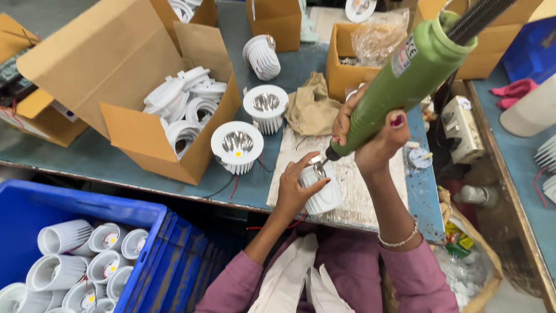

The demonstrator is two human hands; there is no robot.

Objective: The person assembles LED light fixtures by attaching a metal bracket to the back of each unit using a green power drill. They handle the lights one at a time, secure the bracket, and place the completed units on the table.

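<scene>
Hands meet at the table's (431, 191) near edge: the left hand (294, 188) is wrapped around a white finned lamp housing (322, 194), while the right hand (370, 136), at one o'clock from it, is clenched on a green electric screwdriver (408, 78) whose tip touches the housing's top. Two finished downlights (237, 145) stand at ten o'clock, beside an open cardboard box (145, 130).

A large open brown cardboard box (133, 87) is seen far left of the fingers (301, 168). Smaller brown cartons (347, 72) stand beyond them. A white label (402, 58) is stuck on the green tool (399, 87).
</scene>
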